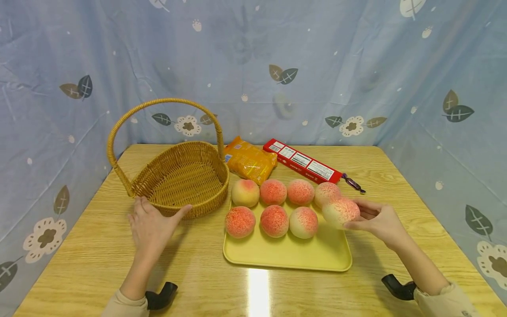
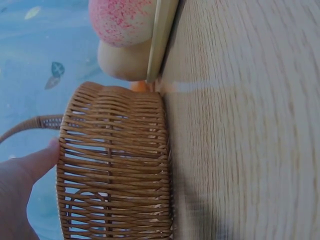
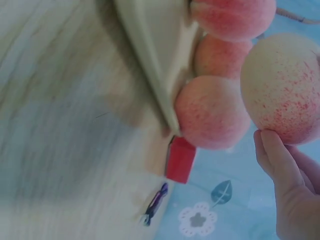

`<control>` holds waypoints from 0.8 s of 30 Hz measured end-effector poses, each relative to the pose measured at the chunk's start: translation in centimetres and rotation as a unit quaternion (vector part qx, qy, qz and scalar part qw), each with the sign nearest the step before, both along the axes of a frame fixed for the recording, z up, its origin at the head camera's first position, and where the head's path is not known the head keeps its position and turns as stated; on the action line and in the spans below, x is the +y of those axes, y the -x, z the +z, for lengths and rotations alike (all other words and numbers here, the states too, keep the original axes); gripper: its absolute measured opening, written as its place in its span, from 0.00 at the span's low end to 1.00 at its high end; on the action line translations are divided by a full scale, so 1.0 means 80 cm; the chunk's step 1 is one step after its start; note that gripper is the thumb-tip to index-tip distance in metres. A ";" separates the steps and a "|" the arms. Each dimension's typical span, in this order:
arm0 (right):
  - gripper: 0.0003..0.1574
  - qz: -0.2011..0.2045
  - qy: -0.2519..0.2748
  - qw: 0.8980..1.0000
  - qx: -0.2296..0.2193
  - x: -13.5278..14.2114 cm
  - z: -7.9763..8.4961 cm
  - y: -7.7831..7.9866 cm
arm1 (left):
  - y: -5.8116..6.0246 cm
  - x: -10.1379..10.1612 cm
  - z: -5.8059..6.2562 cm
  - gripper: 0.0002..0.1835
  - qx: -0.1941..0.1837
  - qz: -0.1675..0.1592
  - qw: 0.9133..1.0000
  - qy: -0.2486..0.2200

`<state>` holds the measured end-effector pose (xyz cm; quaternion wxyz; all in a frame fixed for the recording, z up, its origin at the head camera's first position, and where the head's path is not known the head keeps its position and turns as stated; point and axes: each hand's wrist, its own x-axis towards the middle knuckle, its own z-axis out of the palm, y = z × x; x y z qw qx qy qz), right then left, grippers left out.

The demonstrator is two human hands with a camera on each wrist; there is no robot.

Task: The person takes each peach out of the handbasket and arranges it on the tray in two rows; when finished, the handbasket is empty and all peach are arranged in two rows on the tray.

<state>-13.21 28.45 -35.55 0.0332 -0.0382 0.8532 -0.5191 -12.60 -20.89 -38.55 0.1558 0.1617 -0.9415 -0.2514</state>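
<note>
My right hand (image 1: 378,222) holds a pale peach with red speckles (image 1: 340,212) above the right side of the yellow tray (image 1: 285,255). In the right wrist view, the fingertips press against one side of this peach (image 3: 282,92). Several other peaches stand in two rows on the tray, among them a deep red one (image 1: 274,221) in the front row. At the near rim of the wicker basket (image 1: 210,204), my left hand (image 1: 152,226) is spread with its fingers extended. Its thumb touches the rim in the left wrist view, where the basket's woven side (image 2: 115,165) fills the middle.
Behind the basket and tray lie an orange packet (image 1: 253,160) and a long red box (image 1: 303,160). A purple-wrapped candy (image 1: 352,182) lies by the box's right end. The basket's tall handle (image 1: 166,101) arches up. A patterned blue curtain (image 1: 237,66) surrounds the wooden table (image 1: 190,273).
</note>
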 end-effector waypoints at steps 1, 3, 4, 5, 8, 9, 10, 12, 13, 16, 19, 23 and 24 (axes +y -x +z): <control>0.46 -0.002 -0.006 1.000 0.001 0.001 -0.002 0.000 | 0.000 0.000 0.000 0.71 0.002 0.000 1.000 0.001; 0.46 -0.004 -0.021 1.000 0.006 0.003 -0.006 0.000 | 0.000 0.000 -0.001 0.71 0.004 0.001 1.000 0.003; 0.46 -0.006 -0.029 1.000 0.009 0.003 -0.008 0.000 | 0.000 0.000 -0.001 0.71 0.004 0.001 1.000 0.003; 0.46 -0.007 -0.038 0.999 0.012 0.003 -0.010 0.000 | 0.000 0.000 -0.001 0.71 0.006 0.002 1.000 0.004; 0.45 -0.006 -0.072 0.997 0.022 -0.001 -0.013 -0.001 | 0.001 0.000 -0.001 0.70 0.007 0.003 1.000 0.004; 0.45 -0.004 -0.085 0.996 0.027 -0.002 -0.015 -0.001 | 0.001 0.000 -0.001 0.70 0.008 0.003 1.000 0.004; 0.45 -0.001 -0.097 0.995 0.033 -0.004 -0.016 -0.001 | 0.001 0.000 -0.001 0.70 0.009 0.003 1.000 0.004; 0.44 0.008 -0.118 0.992 0.047 -0.007 -0.018 -0.001 | 0.000 0.001 -0.002 0.70 0.010 0.002 1.000 0.004; 0.43 0.012 -0.127 0.990 0.054 -0.009 -0.020 -0.001 | 0.000 0.001 -0.001 0.70 0.010 0.002 1.000 0.004; 0.42 0.024 -0.165 0.983 0.082 -0.012 -0.023 0.001 | -0.001 0.001 -0.001 0.70 0.008 0.001 1.000 0.002; 0.41 0.029 -0.199 0.974 0.102 -0.015 -0.026 0.003 | -0.001 0.001 -0.001 0.71 0.003 0.001 1.000 -0.001; 0.40 0.039 -0.221 0.968 0.116 -0.019 -0.027 0.007 | 0.000 0.001 -0.001 0.71 0.002 0.002 1.000 -0.003; 0.41 0.039 -0.227 0.966 0.117 -0.019 -0.027 0.008 | 0.000 0.001 -0.001 0.71 0.002 0.002 1.000 -0.003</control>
